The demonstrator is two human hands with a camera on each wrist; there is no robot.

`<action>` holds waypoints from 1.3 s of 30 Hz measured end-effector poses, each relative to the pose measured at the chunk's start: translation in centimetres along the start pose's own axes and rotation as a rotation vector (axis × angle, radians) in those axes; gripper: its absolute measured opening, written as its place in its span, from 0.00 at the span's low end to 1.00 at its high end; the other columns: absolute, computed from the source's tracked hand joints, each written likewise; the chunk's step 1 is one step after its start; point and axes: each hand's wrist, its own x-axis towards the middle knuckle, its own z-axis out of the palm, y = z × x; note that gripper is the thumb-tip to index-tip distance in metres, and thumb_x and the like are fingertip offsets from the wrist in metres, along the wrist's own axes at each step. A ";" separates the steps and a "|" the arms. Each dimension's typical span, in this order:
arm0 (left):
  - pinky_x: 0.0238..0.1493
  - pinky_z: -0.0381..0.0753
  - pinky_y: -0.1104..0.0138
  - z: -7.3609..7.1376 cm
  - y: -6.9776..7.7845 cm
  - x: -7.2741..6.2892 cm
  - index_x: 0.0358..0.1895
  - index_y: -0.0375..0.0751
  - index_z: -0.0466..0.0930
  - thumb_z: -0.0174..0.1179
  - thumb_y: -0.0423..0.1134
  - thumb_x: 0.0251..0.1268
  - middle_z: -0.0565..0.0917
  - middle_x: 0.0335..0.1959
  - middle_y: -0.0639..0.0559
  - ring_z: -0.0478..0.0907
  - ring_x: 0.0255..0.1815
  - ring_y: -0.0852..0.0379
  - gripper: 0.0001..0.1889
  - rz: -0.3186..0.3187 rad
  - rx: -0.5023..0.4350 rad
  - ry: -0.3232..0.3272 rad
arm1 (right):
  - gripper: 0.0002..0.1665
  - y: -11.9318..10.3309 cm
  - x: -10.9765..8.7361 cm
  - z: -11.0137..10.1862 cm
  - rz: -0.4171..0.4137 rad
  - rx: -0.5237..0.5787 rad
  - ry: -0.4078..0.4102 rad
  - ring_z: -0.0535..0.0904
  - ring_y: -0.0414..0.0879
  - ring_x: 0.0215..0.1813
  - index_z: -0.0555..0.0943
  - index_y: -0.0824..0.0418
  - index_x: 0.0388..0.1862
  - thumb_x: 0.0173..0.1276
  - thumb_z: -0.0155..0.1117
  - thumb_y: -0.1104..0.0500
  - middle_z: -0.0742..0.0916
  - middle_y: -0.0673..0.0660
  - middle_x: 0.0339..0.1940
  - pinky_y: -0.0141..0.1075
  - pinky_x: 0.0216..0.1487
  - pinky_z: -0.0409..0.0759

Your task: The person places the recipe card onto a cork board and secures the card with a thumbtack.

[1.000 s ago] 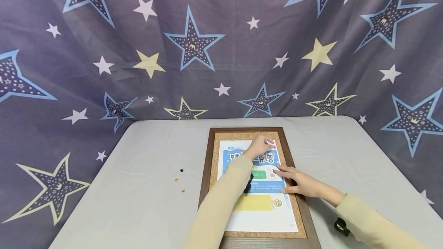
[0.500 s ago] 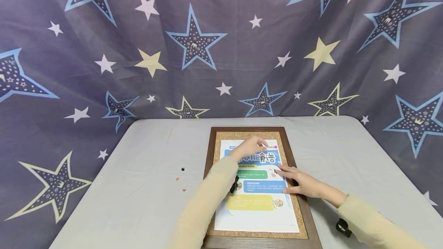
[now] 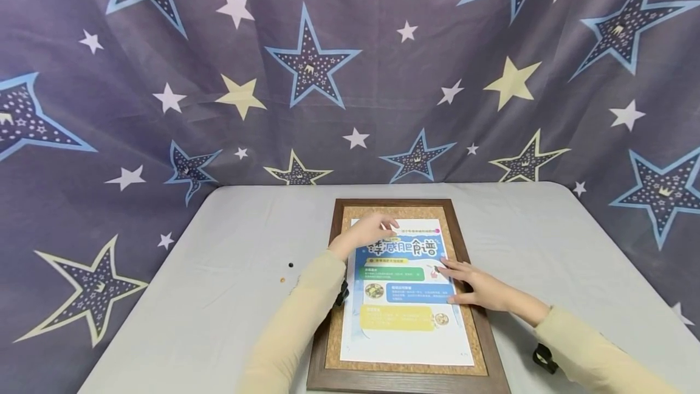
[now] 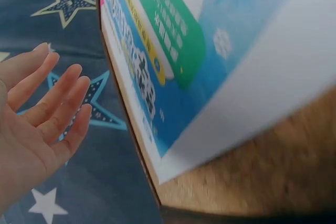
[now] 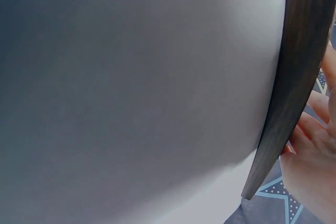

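A printed poster [image 3: 407, 342] with blue, green and yellow panels lies on a cork board [image 3: 336, 345] in a dark wooden frame [image 3: 407, 380]. A small pink pushpin [image 3: 437, 231] sits at the poster's top right corner. Over the poster's upper left part hovers my left hand [image 3: 367, 231], its fingers loosely bent and holding nothing. In the left wrist view, the left hand [image 4: 44, 124] shows a bare palm. My right hand [image 3: 483, 289] rests its spread fingers on the poster's right edge. In the right wrist view, the right hand [image 5: 310, 145] is partly hidden behind the frame.
On the grey tabletop [image 3: 219, 309], left of the board, lie a small black piece [image 3: 291, 265] and a small orange piece [image 3: 282, 280], possibly pushpins. A star-patterned curtain [image 3: 350, 78] hangs behind the table.
My left hand has moved left from the pink pushpin at the top right corner, uncovering the poster's title. My right hand has stayed in place. My left sleeve now covers a small orange piece.
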 end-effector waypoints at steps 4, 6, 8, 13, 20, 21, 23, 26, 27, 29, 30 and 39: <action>0.37 0.74 0.66 -0.7 -0.4 -1.0 0.48 0.39 0.77 0.54 0.37 0.61 0.78 0.40 0.47 0.75 0.39 0.55 0.13 0.001 0.025 0.010 | 0.39 0.1 0.0 0.0 -0.003 -0.002 -0.002 0.54 0.70 0.62 0.63 0.72 0.61 0.59 0.59 0.48 0.61 0.72 0.64 0.62 0.57 0.53; 0.37 0.74 0.66 -1.1 -0.7 -1.5 0.47 0.39 0.77 0.54 0.37 0.61 0.78 0.40 0.47 0.75 0.39 0.54 0.13 -0.003 0.029 0.017 | 0.39 0.1 0.0 0.0 -0.003 -0.005 -0.004 0.54 0.70 0.62 0.63 0.72 0.61 0.59 0.59 0.48 0.61 0.72 0.64 0.62 0.57 0.53; 0.36 0.74 0.67 -1.5 -1.2 -2.1 0.47 0.38 0.77 0.54 0.37 0.61 0.78 0.39 0.47 0.75 0.39 0.54 0.13 0.001 0.028 0.020 | 0.39 0.1 0.0 0.0 -0.001 -0.003 -0.005 0.54 0.71 0.62 0.63 0.71 0.61 0.59 0.58 0.48 0.61 0.72 0.64 0.62 0.56 0.53; 0.33 0.74 0.68 -2.2 -2.6 -3.5 0.45 0.36 0.78 0.56 0.36 0.59 0.80 0.36 0.48 0.75 0.36 0.53 0.12 0.027 0.046 0.064 | 0.39 0.1 0.0 0.0 -0.001 -0.001 -0.001 0.54 0.71 0.62 0.63 0.71 0.61 0.59 0.58 0.48 0.61 0.72 0.64 0.62 0.56 0.54; 0.34 0.74 0.67 -2.7 -4.5 -5.0 0.44 0.34 0.78 0.56 0.35 0.58 0.79 0.34 0.48 0.75 0.34 0.55 0.12 0.014 0.030 0.089 | 0.39 0.1 0.0 0.0 0.001 -0.003 -0.006 0.54 0.71 0.62 0.62 0.71 0.62 0.59 0.58 0.48 0.61 0.72 0.64 0.62 0.57 0.53; 0.33 0.74 0.67 -2.8 -4.7 -5.2 0.44 0.33 0.78 0.56 0.34 0.58 0.79 0.34 0.47 0.75 0.34 0.55 0.12 0.021 0.030 0.092 | 0.39 0.1 0.0 0.0 0.002 -0.001 -0.007 0.54 0.71 0.62 0.62 0.71 0.62 0.59 0.58 0.48 0.61 0.72 0.64 0.62 0.57 0.53; 0.34 0.75 0.67 -3.0 -5.1 -5.6 0.44 0.31 0.77 0.56 0.33 0.58 0.80 0.34 0.46 0.75 0.33 0.55 0.12 0.038 0.024 0.096 | 0.39 0.1 -0.1 0.0 0.002 -0.002 -0.006 0.54 0.71 0.62 0.62 0.71 0.62 0.59 0.58 0.48 0.61 0.72 0.64 0.62 0.57 0.53; 0.35 0.75 0.66 -3.3 -5.6 -6.3 0.43 0.30 0.77 0.56 0.32 0.58 0.80 0.34 0.45 0.76 0.34 0.54 0.11 0.048 0.022 0.104 | 0.39 0.1 -0.1 0.1 0.001 -0.009 -0.003 0.54 0.70 0.62 0.63 0.71 0.61 0.59 0.58 0.48 0.61 0.72 0.64 0.61 0.57 0.53; 0.36 0.75 0.66 -3.4 -5.8 -6.6 0.43 0.30 0.78 0.56 0.32 0.58 0.80 0.34 0.45 0.76 0.34 0.53 0.11 0.048 0.025 0.109 | 0.39 0.1 -0.1 0.1 0.001 -0.010 -0.002 0.54 0.70 0.62 0.63 0.71 0.61 0.59 0.58 0.48 0.61 0.72 0.64 0.61 0.58 0.53; 0.37 0.75 0.65 -3.6 -6.0 -7.2 0.42 0.31 0.78 0.56 0.32 0.57 0.80 0.34 0.45 0.76 0.35 0.53 0.11 0.033 0.026 0.117 | 0.39 0.1 -0.1 0.1 0.002 -0.011 0.000 0.54 0.70 0.62 0.63 0.71 0.61 0.59 0.59 0.48 0.62 0.72 0.64 0.61 0.58 0.53; 0.38 0.75 0.64 -3.7 -6.1 -7.5 0.42 0.31 0.78 0.56 0.32 0.57 0.80 0.34 0.45 0.76 0.36 0.52 0.11 0.029 0.033 0.124 | 0.39 0.1 -0.1 0.1 0.003 -0.011 0.000 0.54 0.70 0.62 0.63 0.71 0.61 0.59 0.59 0.48 0.62 0.72 0.64 0.61 0.57 0.53; 0.37 0.75 0.63 -4.6 -7.8 -9.8 0.42 0.31 0.78 0.57 0.32 0.56 0.80 0.35 0.43 0.75 0.35 0.52 0.11 -0.029 0.071 0.139 | 0.39 0.2 -0.1 0.1 -0.006 -0.002 0.005 0.54 0.70 0.63 0.63 0.71 0.61 0.59 0.59 0.48 0.62 0.72 0.64 0.61 0.57 0.53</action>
